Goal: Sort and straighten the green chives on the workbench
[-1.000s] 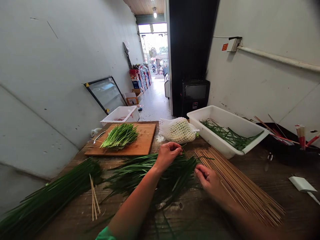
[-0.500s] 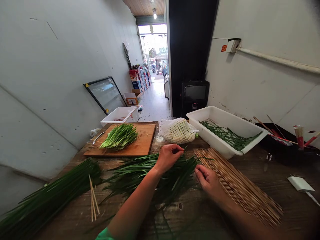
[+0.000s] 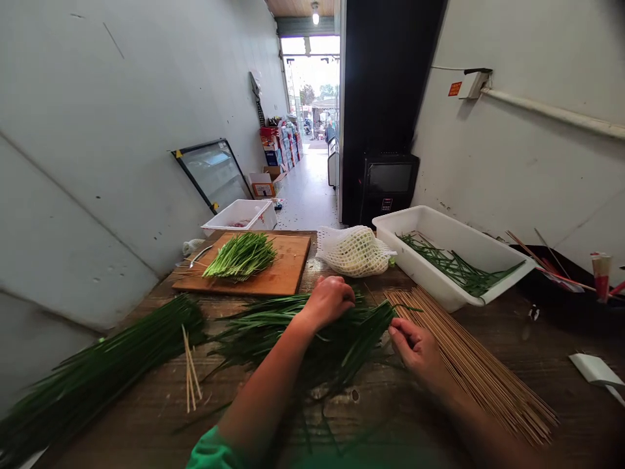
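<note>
A loose heap of long green garlic chives (image 3: 263, 327) lies across the middle of the wooden table. Above it is my left hand (image 3: 333, 301), its fingers curled down toward the leaves; what they hold, if anything, is hidden. My right hand (image 3: 415, 344) has thumb and fingers pinched at the end of a flat row of chives (image 3: 368, 335). A thin stick tip shows just above that row. Right beside my right hand lies a large bundle of bamboo skewers (image 3: 478, 365).
A cutting board (image 3: 290, 264) carries cut green stalks (image 3: 241, 256). Behind the heap sits a foam-netted bundle (image 3: 355, 251). A white tub (image 3: 424, 221) holds chive pieces. More chives (image 3: 107, 365) and a few short sticks (image 3: 190, 371) lie left. A dark pan (image 3: 541, 277) stands right.
My left hand has lowered from above the row onto the heap, and the thin green piece at its fingertips no longer shows there. The right hand keeps its pinch. The view has shifted slightly.
</note>
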The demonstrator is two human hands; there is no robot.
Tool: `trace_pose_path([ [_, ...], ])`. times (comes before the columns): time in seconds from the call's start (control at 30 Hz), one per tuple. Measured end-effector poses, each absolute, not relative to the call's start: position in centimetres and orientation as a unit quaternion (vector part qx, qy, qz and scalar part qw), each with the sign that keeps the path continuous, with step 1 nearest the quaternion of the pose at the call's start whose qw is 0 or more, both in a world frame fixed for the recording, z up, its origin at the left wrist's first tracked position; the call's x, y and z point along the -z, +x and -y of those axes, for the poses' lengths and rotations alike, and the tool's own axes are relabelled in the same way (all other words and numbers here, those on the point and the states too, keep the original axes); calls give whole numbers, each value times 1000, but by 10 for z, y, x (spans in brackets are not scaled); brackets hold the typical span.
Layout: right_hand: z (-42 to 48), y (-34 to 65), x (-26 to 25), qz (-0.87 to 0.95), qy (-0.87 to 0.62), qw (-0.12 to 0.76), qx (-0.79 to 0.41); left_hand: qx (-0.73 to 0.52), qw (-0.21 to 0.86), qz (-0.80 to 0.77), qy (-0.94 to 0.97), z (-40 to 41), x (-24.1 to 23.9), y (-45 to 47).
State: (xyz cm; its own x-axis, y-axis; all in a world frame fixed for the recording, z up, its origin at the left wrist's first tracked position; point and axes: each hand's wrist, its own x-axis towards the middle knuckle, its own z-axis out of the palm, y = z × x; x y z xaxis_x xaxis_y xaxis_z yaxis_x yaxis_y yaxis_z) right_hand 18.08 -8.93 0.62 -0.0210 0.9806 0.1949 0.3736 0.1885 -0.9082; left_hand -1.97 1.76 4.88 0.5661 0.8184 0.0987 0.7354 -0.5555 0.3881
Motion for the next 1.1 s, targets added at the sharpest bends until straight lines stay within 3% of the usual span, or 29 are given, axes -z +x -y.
trace_pose_path([
  [0.23, 90, 186, 1, 633, -526, 448, -349, -33, 78, -450, 889, -12, -35, -8],
  [0.7, 87, 187, -3, 616, -558, 437, -342, -53, 100, -447, 887, -6, -33, 3],
  [0.93, 86, 187, -3, 626, -564, 424, -332, -323, 332, -474, 749, -12, -38, 1],
  [1.1, 86, 184, -7, 628, -567, 419, -330, -395, 450, -459, 657, -14, -36, 4],
])
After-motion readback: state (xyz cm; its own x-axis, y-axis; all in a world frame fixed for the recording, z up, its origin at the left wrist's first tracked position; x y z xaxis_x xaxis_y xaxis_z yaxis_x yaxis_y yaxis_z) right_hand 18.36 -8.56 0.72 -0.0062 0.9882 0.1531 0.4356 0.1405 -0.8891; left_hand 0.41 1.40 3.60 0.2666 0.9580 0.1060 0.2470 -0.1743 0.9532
